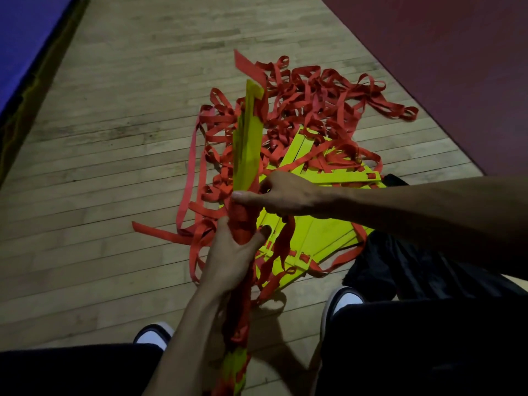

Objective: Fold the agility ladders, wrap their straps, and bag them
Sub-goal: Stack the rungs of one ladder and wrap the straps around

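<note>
Your left hand is clamped round the stacked yellow plastic rungs, probably keeping them squared. Just above that grip, your right hand pinches red webbing strap, looks like for wrapping. Second ladder lies beyond.

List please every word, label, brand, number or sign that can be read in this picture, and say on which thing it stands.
None: no text can be read anywhere.
Yellow rungs held in the bundle: plain.
Red straps on the floor: plain.
Loose yellow rungs: plain.
Black bag: dark, no label can be made out.
Shoes: no visible brand.
</note>
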A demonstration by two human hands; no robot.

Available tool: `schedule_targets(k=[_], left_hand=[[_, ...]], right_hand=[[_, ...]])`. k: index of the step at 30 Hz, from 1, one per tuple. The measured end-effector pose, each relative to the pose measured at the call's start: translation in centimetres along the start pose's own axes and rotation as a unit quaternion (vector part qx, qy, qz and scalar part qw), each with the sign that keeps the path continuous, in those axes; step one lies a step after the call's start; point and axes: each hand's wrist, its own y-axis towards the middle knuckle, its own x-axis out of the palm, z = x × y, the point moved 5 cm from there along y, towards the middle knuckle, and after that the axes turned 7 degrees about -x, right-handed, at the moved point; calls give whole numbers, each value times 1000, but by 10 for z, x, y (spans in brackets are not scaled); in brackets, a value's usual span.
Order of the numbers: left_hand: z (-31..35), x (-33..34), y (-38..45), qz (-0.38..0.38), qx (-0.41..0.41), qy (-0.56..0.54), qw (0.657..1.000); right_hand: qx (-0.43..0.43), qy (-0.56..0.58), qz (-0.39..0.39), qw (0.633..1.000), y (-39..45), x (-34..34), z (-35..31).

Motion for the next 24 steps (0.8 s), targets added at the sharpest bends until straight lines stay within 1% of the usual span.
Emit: schedule_targets(k=[1,2,4,5,7,9,10,12,14,16,17,18,21,24], left_hand=[[1,3,-2,-38,-4,-26,999],[1,5,-4,-58,-14,-71,996],[-1,8,-6,-69,-37,-151,985],[-2,9,-6,-73,-43,-167,982],[-1,10,-7,-81,-36,-165,982],[-2,7,-5,-71,-31,-169,982],[-4,3,-3,-53,-28,-157,986],[-4,-2,-1,-16,-6,-85,996],[-1,-4,-2,28,-5,7,1000],[5,-4,-6,79,3,87,993],[8,-2,-8,88,8,109,990],[6,1,-7,78,9,100,992],[1,5,-4,8,4,-9,1000],[-2,8,-3,-54,0,-86,995]], right_hand=[[-3,11,9,1000,2,-2,2],[5,11,15,1000,1,-5,5],[17,7,20,1000,-1,-11,10],[25,14,18,999,-1,-12,13],[44,9,10,999,-1,-12,22],[64,-11,-24,998,-4,-17,25],[77,-20,-45,996,-5,-19,26],[92,-25,-56,994,-6,-23,24],[72,-25,-36,996,-7,-21,16],[34,-4,-9,999,-5,-13,10],[19,7,6,1000,-4,-11,9],[9,12,18,1000,-3,-10,8],[0,7,26,1000,-1,-14,10],[-9,9,28,1000,-2,-15,14]])
